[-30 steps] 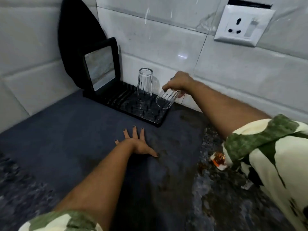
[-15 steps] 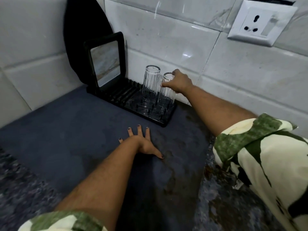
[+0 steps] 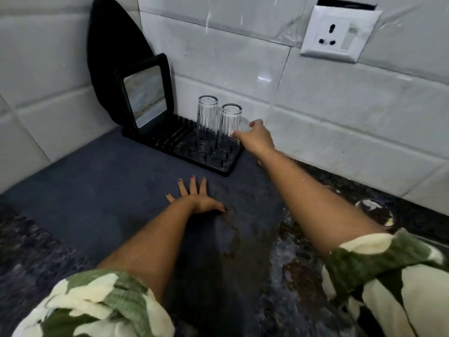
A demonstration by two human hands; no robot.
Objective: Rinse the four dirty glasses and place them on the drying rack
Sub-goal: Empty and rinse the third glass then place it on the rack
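Observation:
Two clear ribbed glasses stand upside down, side by side, on the black drying rack (image 3: 226,170) in the back corner: the left glass (image 3: 207,117) and the right glass (image 3: 229,127). My right hand (image 3: 256,139) is just right of the right glass, fingers loosely apart, one fingertip touching its side, thumb off it. My left hand (image 3: 196,198) lies flat with spread fingers on the dark blue mat (image 3: 97,190), in front of the rack. Another clear glass (image 3: 371,210) shows on the counter at the right, partly behind my right arm.
A black-framed mirror (image 3: 143,98) stands at the rack's left end, with a black oval board (image 3: 109,45) leaning in the wall corner behind it. A white wall socket (image 3: 337,35) is up on the tiles. The speckled stone counter (image 3: 303,276) at the right is wet.
My right hand set the second glass upside down on the rack beside the first, then slid from its top down to its right side and loosened. My left hand stayed flat.

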